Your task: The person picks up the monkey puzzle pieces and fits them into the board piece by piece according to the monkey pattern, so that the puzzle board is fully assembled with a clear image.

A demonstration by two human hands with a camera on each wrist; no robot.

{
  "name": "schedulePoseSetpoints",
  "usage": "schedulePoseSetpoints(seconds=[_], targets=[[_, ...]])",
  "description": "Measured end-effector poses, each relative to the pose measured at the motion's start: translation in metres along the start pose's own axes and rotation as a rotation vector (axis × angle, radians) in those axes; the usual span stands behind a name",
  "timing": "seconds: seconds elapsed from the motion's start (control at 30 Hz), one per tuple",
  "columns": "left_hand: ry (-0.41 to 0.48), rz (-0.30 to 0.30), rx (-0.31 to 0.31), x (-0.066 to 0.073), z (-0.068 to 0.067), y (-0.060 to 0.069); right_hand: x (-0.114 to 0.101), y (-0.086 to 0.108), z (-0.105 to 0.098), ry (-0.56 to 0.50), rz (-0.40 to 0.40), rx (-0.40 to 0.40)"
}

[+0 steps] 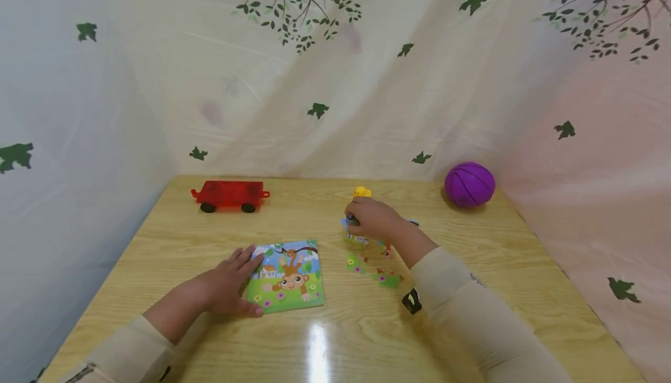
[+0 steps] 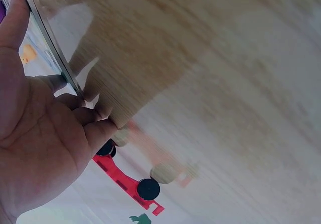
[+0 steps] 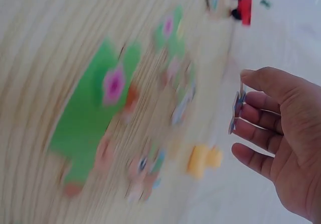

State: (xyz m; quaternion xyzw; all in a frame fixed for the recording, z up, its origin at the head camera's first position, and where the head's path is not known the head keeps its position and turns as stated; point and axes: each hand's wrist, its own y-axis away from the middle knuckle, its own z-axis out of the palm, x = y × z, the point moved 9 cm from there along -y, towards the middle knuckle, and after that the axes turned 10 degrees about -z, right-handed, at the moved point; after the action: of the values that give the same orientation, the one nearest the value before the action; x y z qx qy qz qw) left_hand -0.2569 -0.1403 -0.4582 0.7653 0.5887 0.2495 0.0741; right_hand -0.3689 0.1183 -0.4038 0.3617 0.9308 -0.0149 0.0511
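Observation:
A square puzzle board (image 1: 288, 278) with a monkey picture lies on the table. My left hand (image 1: 228, 283) rests along its left side, thumb at the near corner and fingers at the far corner; the left wrist view shows the fingertips touching the board's edge (image 2: 55, 48). To the right, my right hand (image 1: 373, 218) hovers over loose puzzle pieces. Between its thumb and fingers it pinches a thin puzzle piece (image 3: 235, 111), seen nearly edge-on. Below are a green piece (image 1: 389, 280) with a pink flower, another flowered piece (image 1: 356, 263) and a piece with a monkey's eye (image 3: 143, 169).
At the back left stands a red toy wagon (image 1: 230, 194) with black wheels. A yellow toy duck (image 1: 362, 191) sits behind my right hand. The purple ball (image 1: 469, 184) is at the back right. Printed cloth (image 1: 262, 109) hangs behind the wooden table (image 1: 356, 336).

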Motion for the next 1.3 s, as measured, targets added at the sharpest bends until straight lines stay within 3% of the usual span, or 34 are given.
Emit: schedulePoseSetpoints(seconds=[0.23,0.73,0.93,1.3], targets=[[0.004,0.007,0.004,0.002,-0.001,0.0,-0.048,-0.021,-0.004,0.026,-0.103,0.014],[0.014,0.036,0.028,0.005,-0.005,0.002,-0.12,-0.065,0.024,0.137,-0.248,-0.048],[0.023,0.036,0.017,0.004,-0.005,0.003,-0.134,-0.076,0.037,0.17,-0.261,-0.096],[0.03,0.022,0.014,0.001,-0.001,-0.001,-0.139,-0.082,0.047,0.201,-0.212,-0.132]])
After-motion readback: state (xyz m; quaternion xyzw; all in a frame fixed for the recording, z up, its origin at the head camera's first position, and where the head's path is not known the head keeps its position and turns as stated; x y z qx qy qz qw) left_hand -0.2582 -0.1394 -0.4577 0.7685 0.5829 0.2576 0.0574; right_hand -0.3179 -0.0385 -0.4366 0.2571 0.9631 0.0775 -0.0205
